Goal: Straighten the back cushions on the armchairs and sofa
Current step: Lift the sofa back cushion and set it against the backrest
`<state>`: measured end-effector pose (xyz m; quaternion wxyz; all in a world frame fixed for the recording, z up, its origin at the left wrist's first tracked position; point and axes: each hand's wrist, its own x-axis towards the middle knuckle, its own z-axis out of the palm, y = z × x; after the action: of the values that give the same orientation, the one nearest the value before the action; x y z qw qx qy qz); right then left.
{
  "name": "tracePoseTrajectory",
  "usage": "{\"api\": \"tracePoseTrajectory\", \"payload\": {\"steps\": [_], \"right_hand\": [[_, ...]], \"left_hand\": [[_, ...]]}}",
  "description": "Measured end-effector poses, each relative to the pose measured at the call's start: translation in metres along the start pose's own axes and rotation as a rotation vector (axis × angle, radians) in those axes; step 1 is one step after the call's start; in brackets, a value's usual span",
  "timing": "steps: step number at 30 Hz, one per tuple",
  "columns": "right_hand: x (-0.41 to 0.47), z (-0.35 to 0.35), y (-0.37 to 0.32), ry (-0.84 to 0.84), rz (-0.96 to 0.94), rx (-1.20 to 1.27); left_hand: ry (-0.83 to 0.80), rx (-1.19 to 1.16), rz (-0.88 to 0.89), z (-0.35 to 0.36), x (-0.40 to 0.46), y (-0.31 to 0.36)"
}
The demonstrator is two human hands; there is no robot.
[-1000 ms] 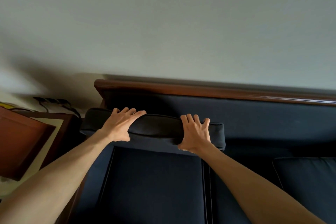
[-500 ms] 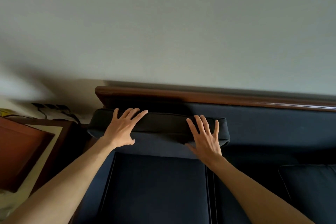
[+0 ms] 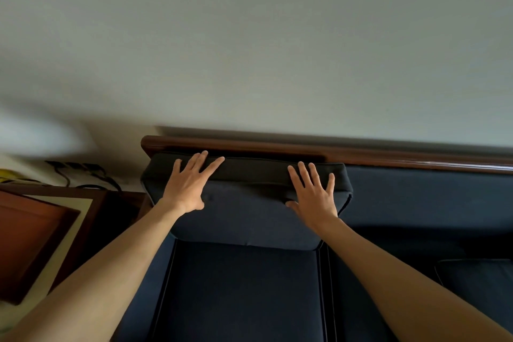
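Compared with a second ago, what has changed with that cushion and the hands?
The back cushion has been tipped upright against the wooden rail. The left hand and right hand went from curled over its top edge to flat, fingers spread. The seat cushion stayed put.

The palm of the left hand (image 3: 188, 189) and the palm of the right hand (image 3: 315, 196) are hidden, pressed flat against the back cushion (image 3: 245, 216). The cushion covers the left end of the sofa backrest (image 3: 416, 197) behind it. The wooden top rail (image 3: 388, 157) runs out at the right edge. A second seat cushion (image 3: 477, 286) is cut off at right. The side table (image 3: 41, 233) is cropped at left. Cables (image 3: 83, 172) and a yellow item (image 3: 8, 173) behind it are blurred, identity indeterminate. Both forearms exit the bottom edge.
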<state>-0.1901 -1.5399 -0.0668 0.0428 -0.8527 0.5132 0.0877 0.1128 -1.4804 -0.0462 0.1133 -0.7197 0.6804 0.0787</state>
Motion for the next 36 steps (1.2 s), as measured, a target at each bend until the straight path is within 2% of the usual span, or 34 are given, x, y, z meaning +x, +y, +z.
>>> {"api": "tracePoseTrajectory", "payload": {"steps": [4,9,13,18,27,30,33,36], "right_hand": [[-0.001,0.002,-0.011,0.011,0.005,-0.021],[-0.007,0.009,-0.023,0.058,0.019,-0.052],[0.002,0.013,-0.016,0.086,0.042,-0.025],[0.009,0.010,-0.012,0.025,0.007,-0.018],[0.020,0.003,-0.010,-0.070,-0.005,-0.026],[0.015,0.002,-0.012,-0.088,-0.002,-0.014],[0.014,-0.010,-0.008,-0.183,-0.029,0.031],[0.009,-0.026,-0.003,-0.277,-0.050,0.082]], "left_hand": [[-0.034,0.050,-0.084,-0.011,0.008,-0.004],[0.023,0.179,-0.039,-0.012,0.005,-0.018],[-0.009,0.137,-0.045,-0.011,0.018,-0.014],[-0.084,0.121,-0.059,-0.011,0.021,-0.010],[-0.078,0.036,-0.119,-0.005,0.027,0.001],[-0.020,-0.001,-0.168,0.005,0.014,0.008],[0.040,-0.010,-0.183,0.008,0.000,0.019],[0.021,-0.065,-0.176,0.002,-0.010,0.035]]}}
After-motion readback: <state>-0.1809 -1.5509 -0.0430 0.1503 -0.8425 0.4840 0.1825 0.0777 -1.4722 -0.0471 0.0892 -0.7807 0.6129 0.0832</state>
